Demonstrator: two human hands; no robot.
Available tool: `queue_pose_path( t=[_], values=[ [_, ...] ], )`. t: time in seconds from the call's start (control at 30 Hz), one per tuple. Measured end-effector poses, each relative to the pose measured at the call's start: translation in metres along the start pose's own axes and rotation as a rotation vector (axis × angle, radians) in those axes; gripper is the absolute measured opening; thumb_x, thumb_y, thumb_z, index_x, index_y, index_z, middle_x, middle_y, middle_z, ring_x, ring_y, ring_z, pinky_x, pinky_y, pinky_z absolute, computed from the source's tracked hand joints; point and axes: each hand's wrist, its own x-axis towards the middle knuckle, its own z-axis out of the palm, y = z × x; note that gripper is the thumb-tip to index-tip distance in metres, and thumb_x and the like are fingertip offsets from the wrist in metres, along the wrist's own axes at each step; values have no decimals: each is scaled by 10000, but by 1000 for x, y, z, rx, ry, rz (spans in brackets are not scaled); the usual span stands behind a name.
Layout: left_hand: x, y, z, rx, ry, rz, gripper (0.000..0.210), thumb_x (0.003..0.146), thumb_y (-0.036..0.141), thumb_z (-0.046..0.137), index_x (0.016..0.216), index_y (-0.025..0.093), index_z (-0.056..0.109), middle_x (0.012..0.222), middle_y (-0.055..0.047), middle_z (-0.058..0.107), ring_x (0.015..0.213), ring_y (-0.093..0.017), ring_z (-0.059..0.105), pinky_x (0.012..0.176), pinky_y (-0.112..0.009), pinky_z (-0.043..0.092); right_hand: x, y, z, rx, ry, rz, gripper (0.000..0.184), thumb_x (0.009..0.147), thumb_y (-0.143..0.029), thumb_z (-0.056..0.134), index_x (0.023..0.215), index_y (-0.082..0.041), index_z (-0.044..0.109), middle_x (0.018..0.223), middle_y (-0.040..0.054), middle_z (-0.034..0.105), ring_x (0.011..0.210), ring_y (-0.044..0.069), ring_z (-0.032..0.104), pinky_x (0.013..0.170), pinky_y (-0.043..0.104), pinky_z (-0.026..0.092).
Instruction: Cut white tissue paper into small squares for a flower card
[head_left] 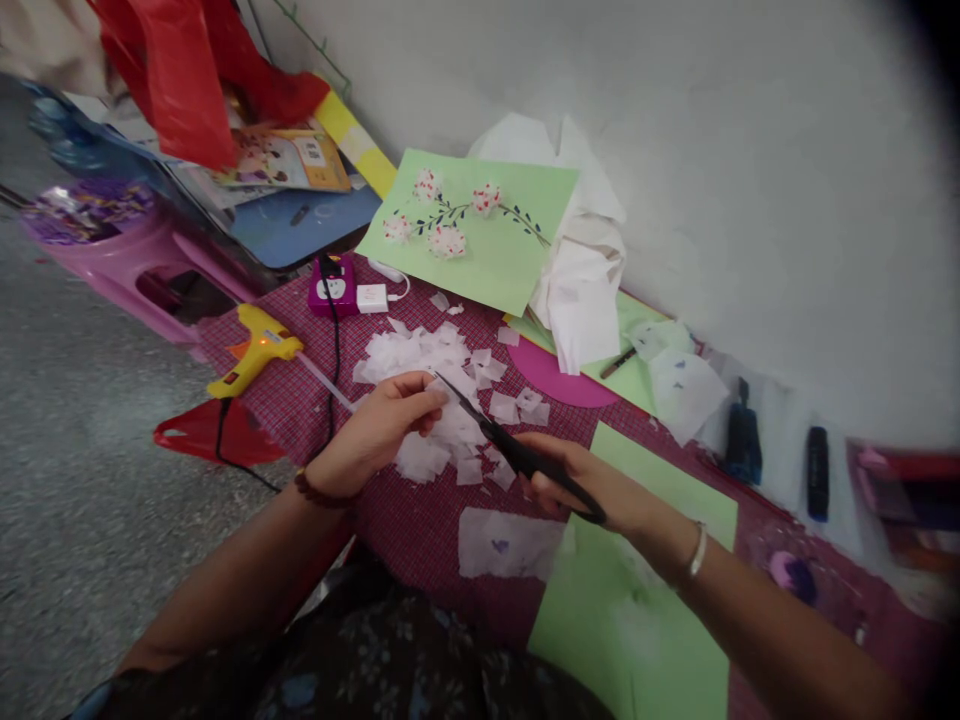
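Observation:
Black-handled scissors (517,450) are gripped in my right hand (570,470), their blades pointing up and left. The blade tips reach the fingertips of my left hand (405,405), which pinches a small piece of thin white paper (441,388). Beneath both hands spreads a pile of cut white paper pieces (420,355), with a few loose squares to its right. A larger white paper sheet (510,543) lies flat below my right hand, touching a green sheet (637,640). How far apart the blades are is hard to tell.
A yellow glue gun (259,350) lies at the left table edge, its cord hanging down. A purple power socket (331,285) and white charger (372,298) sit behind it. Farther back rests a green card (480,270) with paper flowers; crumpled white paper (585,290) is beside it.

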Motion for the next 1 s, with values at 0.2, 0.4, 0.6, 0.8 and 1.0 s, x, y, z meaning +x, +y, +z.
queue_pose_path(
  t=[0.2,0.4,0.6,0.8,1.0],
  values=[
    [-1,2,0,23,22,14,175,681,252,745,608,187,599,532,24,545,465,-81,451,464,-220,323,-3,4,-1,-18,-43,-22,652,841,-713,613,1179,-163,518,853,22,545,667,113,524,593,251,425],
    [2,15,-12,420,77,194,198,795,318,681,645,192,651,574,-1,564,524,-127,467,516,-249,333,-13,14,-8,6,-95,-75,619,887,-722,529,1151,-162,519,973,76,572,797,154,546,666,279,426],
    [2,16,-19,848,264,510,39,788,216,697,754,198,691,855,-38,630,747,-170,515,700,-275,402,-23,27,-7,114,-27,-104,532,922,-676,514,1057,-164,567,929,60,583,728,142,545,645,283,406],
    [-1,8,11,252,-117,212,766,626,102,749,1343,274,544,1201,-69,646,563,-70,506,524,-229,420,-23,34,-3,137,-78,-156,629,920,-671,528,1276,-153,534,909,48,582,718,131,547,645,270,422],
    [14,7,16,240,-115,279,428,731,163,663,1159,171,665,767,-18,651,620,-134,590,632,-276,490,-33,23,2,130,-69,-187,651,898,-680,557,1306,-173,551,912,46,584,729,138,534,657,279,437]
  ],
)
